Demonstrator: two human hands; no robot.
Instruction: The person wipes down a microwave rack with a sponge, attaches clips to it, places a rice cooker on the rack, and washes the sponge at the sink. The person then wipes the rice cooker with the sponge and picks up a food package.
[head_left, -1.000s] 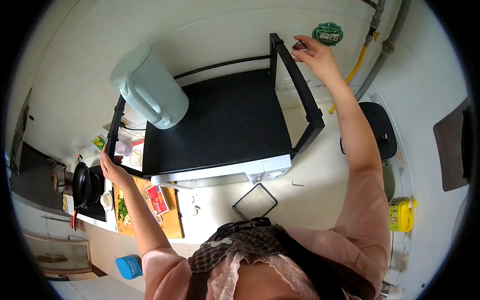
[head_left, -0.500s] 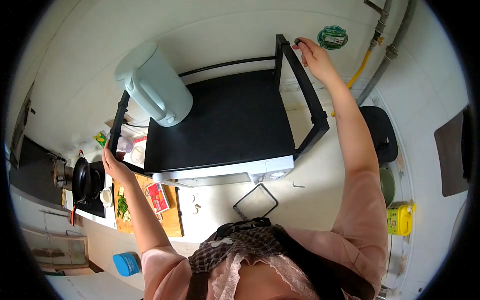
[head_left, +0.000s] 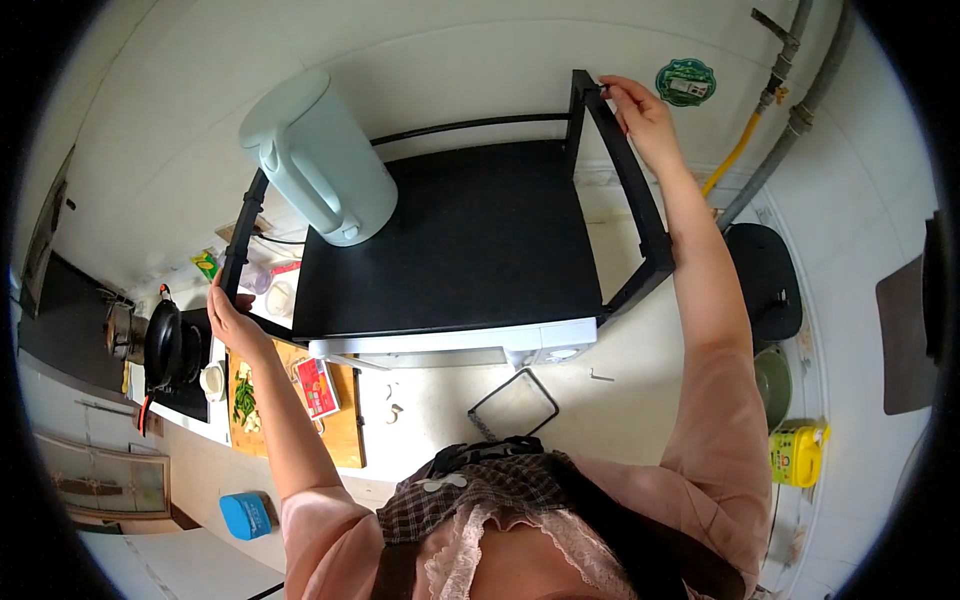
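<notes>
A black metal rack (head_left: pixel 630 160) stands around a white microwave (head_left: pixel 560 335), its black shelf (head_left: pixel 480 240) above the oven. My left hand (head_left: pixel 238 325) is closed round the rack's front left post, its fingertips partly hidden behind it. At the back right post, my right hand (head_left: pixel 648 125) is raised with thumb and fingers pinched at the post's outer side. They seem to hold a small dark knob, mostly covered by the fingertips. A pale green electric kettle (head_left: pixel 345 170) rests on the left of the shelf.
To the left lies a cutting board (head_left: pixel 345 440) with chopped greens (head_left: pixel 244 400) and a red-and-white packet (head_left: pixel 317 387), beyond it a black pan (head_left: pixel 163 340). A square black-edged frame (head_left: pixel 515 405) and hex key (head_left: pixel 601 376) lie in front. Pipes (head_left: pixel 800 120) run at right.
The view has shifted a little, so the rack and kettle appear farther right. My right fingers have turned slightly at the post; my left hand keeps its hold.
</notes>
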